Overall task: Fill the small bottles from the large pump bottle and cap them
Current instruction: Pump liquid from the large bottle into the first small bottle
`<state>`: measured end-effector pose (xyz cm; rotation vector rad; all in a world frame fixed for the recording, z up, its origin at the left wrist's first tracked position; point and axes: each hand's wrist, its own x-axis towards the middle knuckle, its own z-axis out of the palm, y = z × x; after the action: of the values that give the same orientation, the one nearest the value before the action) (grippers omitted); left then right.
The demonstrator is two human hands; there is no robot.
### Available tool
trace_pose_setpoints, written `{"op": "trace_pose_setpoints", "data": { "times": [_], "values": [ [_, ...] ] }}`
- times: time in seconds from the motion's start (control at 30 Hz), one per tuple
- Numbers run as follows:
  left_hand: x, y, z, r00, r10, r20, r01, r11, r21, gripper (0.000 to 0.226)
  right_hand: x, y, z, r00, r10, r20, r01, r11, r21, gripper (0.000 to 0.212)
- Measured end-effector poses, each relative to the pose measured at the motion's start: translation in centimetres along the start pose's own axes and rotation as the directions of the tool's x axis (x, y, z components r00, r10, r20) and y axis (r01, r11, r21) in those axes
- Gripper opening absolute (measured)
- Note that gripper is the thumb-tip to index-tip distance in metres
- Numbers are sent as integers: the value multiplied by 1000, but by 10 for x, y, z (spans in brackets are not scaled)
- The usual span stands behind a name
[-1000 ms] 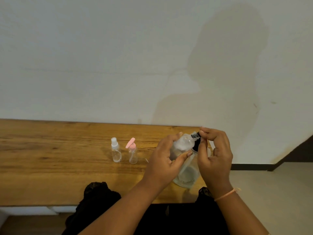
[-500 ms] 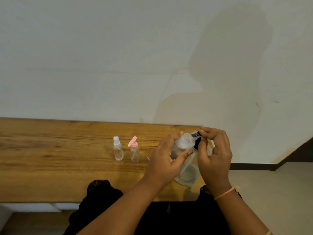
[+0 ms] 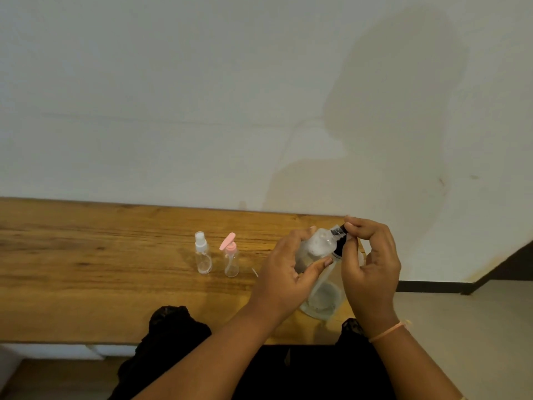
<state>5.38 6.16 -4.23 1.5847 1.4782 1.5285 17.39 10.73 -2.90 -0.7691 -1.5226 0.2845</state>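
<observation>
1. The large pump bottle [image 3: 321, 287] stands on the desk [image 3: 86, 269], its long axis tilted, top leaning away from the person.
2. The left hand [image 3: 291, 272] closes its grip around the upper body.
3. The right hand [image 3: 372, 264] pinches the black pump head [image 3: 339, 232].
4. Two small bottles [image 3: 203, 256] stand capped, well left of the large bottle.

Warm honey-brown table [image 3: 86, 255] with dark grain streaks, set against a pale off-white wall [image 3: 173, 96] carrying a grey shadow. 2 clear little bottles, one with a white spray top [image 3: 203, 256], one with a pink pump [image 3: 230, 258]. Clear big bottle [image 3: 318, 272] with a black collar, and a pink band [image 3: 388, 330] on the wrist.
</observation>
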Motion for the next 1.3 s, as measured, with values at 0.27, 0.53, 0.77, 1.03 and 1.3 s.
{"op": "trace_pose_setpoints", "data": {
  "times": [0.27,0.53,0.77,1.03,1.3],
  "values": [
    [3,0,0,1000,-4,21,4,1000,19,36,2,5,-3,1000,-16,27,17,999,-33,14],
    [1,-3,0,999,36,10,-36,998,44,35,0,4,-3,999,-36,30,37,998,-41,15],
    [2,-2,-1,999,34,5,-34,999,32,36,2,2,0,999,-32,7,33,998,-58,23],
    [1,-6,0,1000,0,28,-2,998,59,37,-2,8,-2,999,-16,48,18,999,-38,15],
    [1,-3,2,1000,25,-18,-25,1000,12,43,2,-1,-2,999,-39,13,40,999,-20,15]
  ]
}}
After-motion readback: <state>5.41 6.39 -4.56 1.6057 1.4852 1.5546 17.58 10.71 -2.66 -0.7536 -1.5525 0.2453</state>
